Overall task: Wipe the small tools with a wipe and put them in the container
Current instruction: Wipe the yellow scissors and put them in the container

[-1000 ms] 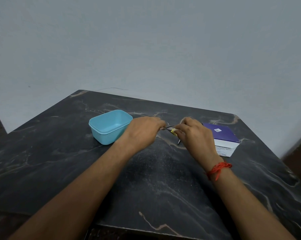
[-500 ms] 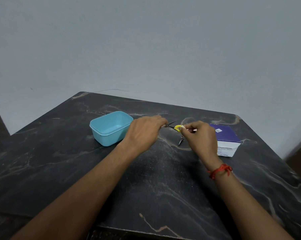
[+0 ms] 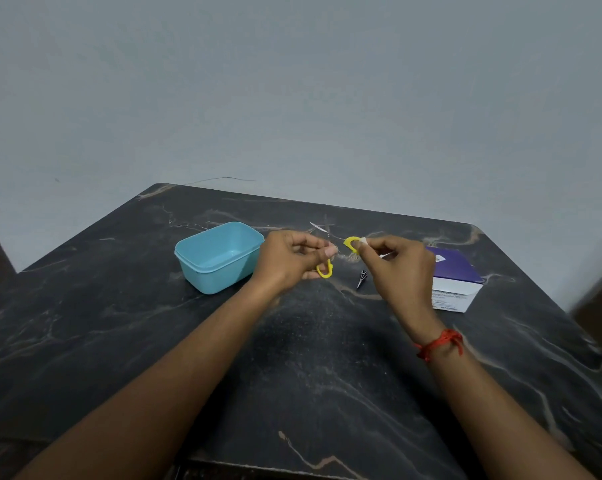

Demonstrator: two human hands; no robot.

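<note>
My left hand (image 3: 289, 259) grips a small pair of scissors with yellow handles (image 3: 324, 271) just above the table. One handle loop shows under that hand, and the other loop sticks out toward my right hand (image 3: 396, 268). That hand pinches a small white wipe (image 3: 363, 241) against the outer loop. A thin blade tip points away past my left fingers. The light blue container (image 3: 219, 256) stands open just left of my left hand. A dark pointed metal tool (image 3: 361, 279) lies on the table between my hands.
A purple and white box (image 3: 455, 280) lies to the right of my right hand. The dark marble table (image 3: 310, 358) reaches a grey wall at the back. A red thread is tied round my right wrist.
The scissors have turned in my left hand, and both yellow loops now show. My right hand has moved the wipe from the blades out to a handle loop.
</note>
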